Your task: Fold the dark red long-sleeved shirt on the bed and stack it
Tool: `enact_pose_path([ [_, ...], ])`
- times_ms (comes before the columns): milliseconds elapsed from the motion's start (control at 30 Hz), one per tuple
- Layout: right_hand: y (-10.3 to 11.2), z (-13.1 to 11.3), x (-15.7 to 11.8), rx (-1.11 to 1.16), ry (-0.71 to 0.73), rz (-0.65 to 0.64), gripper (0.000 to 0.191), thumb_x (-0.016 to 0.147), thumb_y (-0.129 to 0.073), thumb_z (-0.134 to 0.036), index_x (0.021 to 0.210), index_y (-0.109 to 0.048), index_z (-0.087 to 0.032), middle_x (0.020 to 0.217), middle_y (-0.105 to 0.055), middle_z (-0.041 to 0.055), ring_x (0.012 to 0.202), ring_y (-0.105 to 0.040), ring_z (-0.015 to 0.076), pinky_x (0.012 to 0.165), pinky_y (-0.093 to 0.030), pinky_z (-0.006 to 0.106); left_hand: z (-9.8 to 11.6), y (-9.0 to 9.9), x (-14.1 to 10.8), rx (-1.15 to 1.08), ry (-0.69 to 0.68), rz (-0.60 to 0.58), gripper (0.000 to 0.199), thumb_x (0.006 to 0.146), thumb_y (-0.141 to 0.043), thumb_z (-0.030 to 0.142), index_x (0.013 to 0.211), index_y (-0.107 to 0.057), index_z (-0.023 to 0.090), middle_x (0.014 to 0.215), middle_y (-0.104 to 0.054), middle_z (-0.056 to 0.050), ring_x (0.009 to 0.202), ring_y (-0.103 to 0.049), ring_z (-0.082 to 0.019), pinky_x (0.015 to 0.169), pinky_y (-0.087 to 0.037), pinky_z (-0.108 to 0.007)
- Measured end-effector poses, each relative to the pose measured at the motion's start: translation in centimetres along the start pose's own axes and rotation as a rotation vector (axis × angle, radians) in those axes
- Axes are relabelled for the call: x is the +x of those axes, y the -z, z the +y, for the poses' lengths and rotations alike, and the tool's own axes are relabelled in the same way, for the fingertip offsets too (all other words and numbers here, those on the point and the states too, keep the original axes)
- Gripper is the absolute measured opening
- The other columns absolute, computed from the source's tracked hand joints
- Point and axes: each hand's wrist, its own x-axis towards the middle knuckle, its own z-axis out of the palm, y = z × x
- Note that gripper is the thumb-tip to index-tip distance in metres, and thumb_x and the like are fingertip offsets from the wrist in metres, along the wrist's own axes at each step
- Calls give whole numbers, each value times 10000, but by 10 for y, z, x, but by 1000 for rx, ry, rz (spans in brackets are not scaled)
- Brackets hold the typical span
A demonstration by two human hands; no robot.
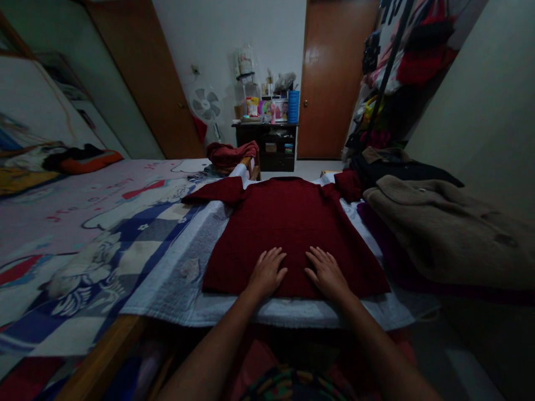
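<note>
Dark-red garment (284,217) spread on a pale cloth (167,298), hem just inside the cloth's near edge, one sleeve reaching over its left edge. Left hand (267,273) and right hand (326,273) rest palm-down near the hem, apart from each other, fingers loosely fanned, grasping nothing. Grey-brown coat (451,223) heaped by the cloth's right edge, purple fabric (374,234) beneath. Collar, in dim light, apparently lies toward the far edge.
</note>
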Motion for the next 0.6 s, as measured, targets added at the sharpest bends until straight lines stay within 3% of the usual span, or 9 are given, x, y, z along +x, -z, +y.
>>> enact_pose_path([
  [400,0,1,0,28,10,28,475,937,-434,-382,1378,-485,-212,1505,-400,76,1413,-295,232,1155,-200,447,-5,7,1,-173,-20,36,369,861,-585,289,1228,-584,260,1425,-503,-36,1351,-389,-204,1164,-230,-428],
  [500,0,1,3,48,1,32,449,919,-475,-352,1345,-511,-211,1483,-430,87,1398,-321,251,1142,-219,465,-1,9,1,-237,-42,58,229,825,-613,221,1051,-646,239,1295,-579,-49,1241,-479,-221,1095,-319,-427],
  [600,0,-1,11,68,-12,19,398,887,-527,-310,1267,-565,-200,1426,-488,114,1352,-378,280,1104,-266,489,8,15,-2,-342,-93,-8,115,801,-622,179,906,-652,217,1063,-626,-38,1043,-556,-193,971,-406,-360],
])
